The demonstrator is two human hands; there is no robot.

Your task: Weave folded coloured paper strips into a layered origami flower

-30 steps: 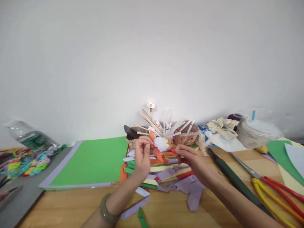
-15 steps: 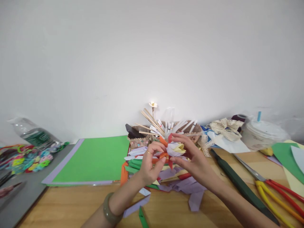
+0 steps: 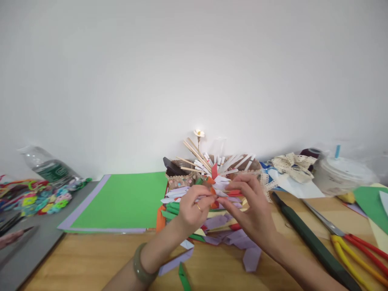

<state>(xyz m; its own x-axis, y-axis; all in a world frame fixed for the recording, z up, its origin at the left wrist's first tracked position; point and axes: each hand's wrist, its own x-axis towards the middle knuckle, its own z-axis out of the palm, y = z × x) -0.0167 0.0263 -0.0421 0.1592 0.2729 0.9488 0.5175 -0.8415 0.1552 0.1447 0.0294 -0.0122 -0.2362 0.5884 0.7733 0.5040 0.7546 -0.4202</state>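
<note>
- Nearest, a green folded strip (image 3: 183,277) on the table (image 3: 100,262).
- Left hand (image 3: 197,206) clamped on the paper flower (image 3: 222,182) at its orange base, right hand (image 3: 253,206) gripping pale petals!
- It's above the strip pile (image 3: 239,239); probably light, easily crushed, best held by that base.
- Behind, a basket (image 3: 180,182).

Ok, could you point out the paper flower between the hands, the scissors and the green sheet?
Paper flower (image 3: 221,184): head view, on its pale petals.
Scissors (image 3: 336,230): head view, on the metal just by the handles.
Green sheet (image 3: 121,203): head view, mid-surface.
</note>
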